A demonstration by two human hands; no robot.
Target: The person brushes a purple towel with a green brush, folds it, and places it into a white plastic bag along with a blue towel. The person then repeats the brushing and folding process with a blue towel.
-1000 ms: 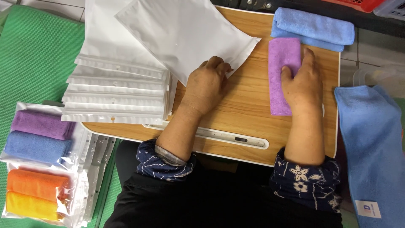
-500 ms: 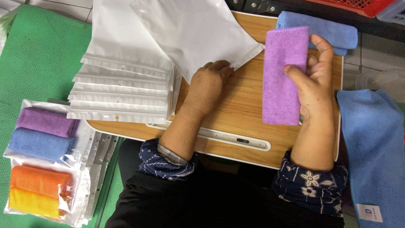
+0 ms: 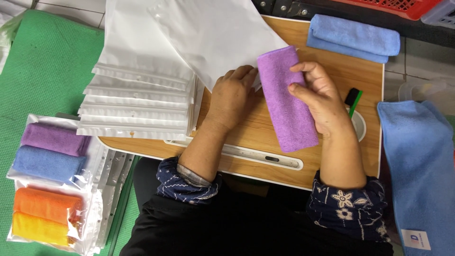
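While the right hand is gripping a folded purple cloth between thumb and fingers, tilting it over the wooden lap desk, the left hand is pressing flat, fingers loosely curled, on the mouth of a white plastic bag lying on the desk's far left part, its fingertips touching the cloth's edge. A folded blue cloth is resting on the desk's far right corner. Left of the desk, stacked white bags are lying beside packed cloths on a green mat.

blue folded cloth, packed cloths, green mat, red basket
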